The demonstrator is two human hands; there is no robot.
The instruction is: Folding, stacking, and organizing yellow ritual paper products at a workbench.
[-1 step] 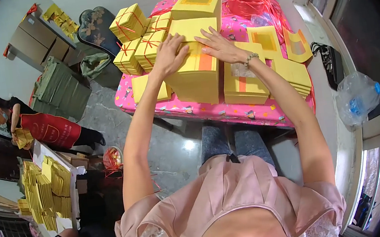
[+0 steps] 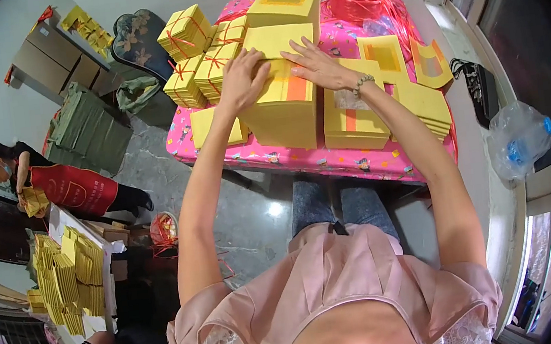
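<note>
Our left hand and right hand, both flat, fingers spread, pressing top of tall yellow paper stack on pink table.

The person sat at a table with a pink cloth on it. Both hands lay flat on top of a tall stack of yellow paper. The left hand pressed on the stack's left side, and the right hand pressed on its far right side. A beaded bracelet sat on the right wrist. More yellow stacks stood just beside it. Some bundles tied with red string were piled at the far left of the table. A clear plastic bag lay off to the right. Another person in a red apron stood far off on the left, holding yellow paper.
</note>
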